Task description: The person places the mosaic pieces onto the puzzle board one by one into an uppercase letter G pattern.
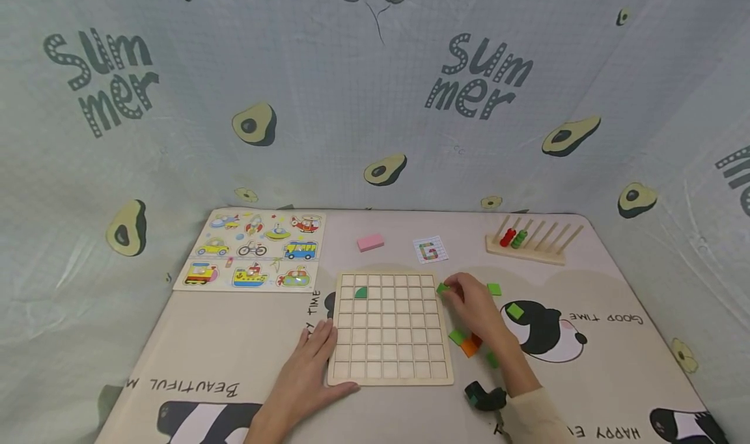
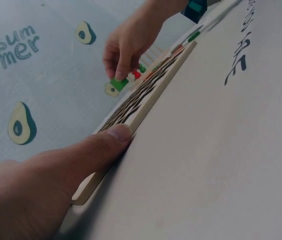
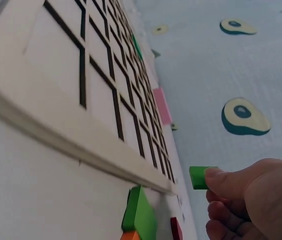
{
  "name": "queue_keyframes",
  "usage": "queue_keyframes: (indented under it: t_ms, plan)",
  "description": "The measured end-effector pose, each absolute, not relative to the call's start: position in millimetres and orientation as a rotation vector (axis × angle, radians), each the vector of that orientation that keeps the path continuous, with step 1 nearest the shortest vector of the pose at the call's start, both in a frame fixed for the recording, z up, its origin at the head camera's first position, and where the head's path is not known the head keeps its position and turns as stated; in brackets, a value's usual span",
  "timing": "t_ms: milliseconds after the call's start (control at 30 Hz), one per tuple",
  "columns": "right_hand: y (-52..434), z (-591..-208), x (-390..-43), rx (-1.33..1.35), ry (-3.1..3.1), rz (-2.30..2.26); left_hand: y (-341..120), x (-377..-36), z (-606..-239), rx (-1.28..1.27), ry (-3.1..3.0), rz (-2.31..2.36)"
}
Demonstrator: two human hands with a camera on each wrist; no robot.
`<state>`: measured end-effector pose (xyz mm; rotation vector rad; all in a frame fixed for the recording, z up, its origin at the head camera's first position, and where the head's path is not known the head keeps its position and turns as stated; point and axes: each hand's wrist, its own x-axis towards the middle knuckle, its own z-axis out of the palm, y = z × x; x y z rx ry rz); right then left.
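Note:
A wooden grid board (image 1: pixel 389 328) lies in the middle of the mat, with one green piece (image 1: pixel 361 292) in a cell near its top left. My right hand (image 1: pixel 465 299) pinches a small green tile (image 1: pixel 443 288) just off the board's top right corner; the tile (image 3: pixel 198 177) shows at my fingertips in the right wrist view and again (image 2: pixel 119 83) in the left wrist view. My left hand (image 1: pixel 313 359) rests flat against the board's left edge, thumb (image 2: pixel 112 137) pressed on the rim (image 2: pixel 145 107).
Loose green, orange and red tiles (image 1: pixel 467 342) lie right of the board, with more green ones (image 1: pixel 514 310) further right. A pink block (image 1: pixel 370 242), a pattern card (image 1: pixel 430 250), a bead rack (image 1: pixel 533 239) and vehicle puzzle boards (image 1: pixel 258 249) sit at the back.

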<state>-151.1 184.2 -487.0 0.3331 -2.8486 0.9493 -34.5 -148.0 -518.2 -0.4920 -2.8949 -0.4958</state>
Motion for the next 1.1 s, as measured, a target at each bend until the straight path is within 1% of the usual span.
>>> queue_keyframes:
  t_ms: [267,500,1100]
  plan:
    - [162.9,-479.2,-156.5,0.322,-2.895,1.039,-148.5,-35.2,-519.1,-0.491,-2.890,-0.509]
    - [144.2,-478.4,-165.1,0.456,-2.852,1.095,-148.3,-34.7,-518.1,-0.499,-2.872,-0.520]
    - [90.8,-488.4,-176.2,0.680,-2.879,1.120,-146.5,-34.4,-516.4,-0.472,-2.902,-0.518]
